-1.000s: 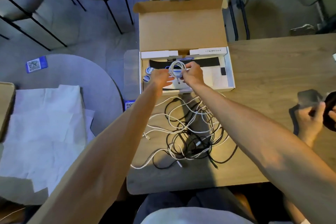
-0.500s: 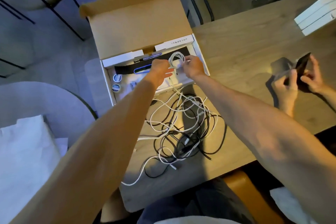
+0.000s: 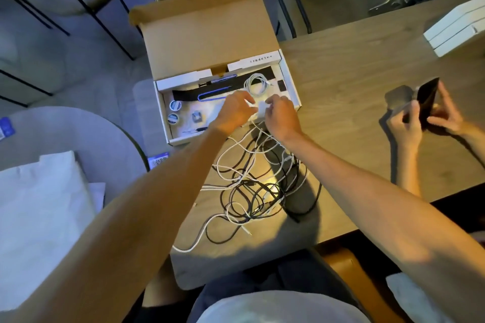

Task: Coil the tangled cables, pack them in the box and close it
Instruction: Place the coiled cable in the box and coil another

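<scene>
White and black cables lie tangled on the counter, nr my body. Past them my L hand and R hand meet at the box front edge, fingers curled, both pinching a white cable end btw them. Farther in, one white coil lies inside the box, rear right; lid stands up.

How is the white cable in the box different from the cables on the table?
The coiled cable is a neat small ring; the tangled cables sprawl in a messy pile. The coiled cable is all white; the tangled cables are white and black. Both are thin cords.
</scene>
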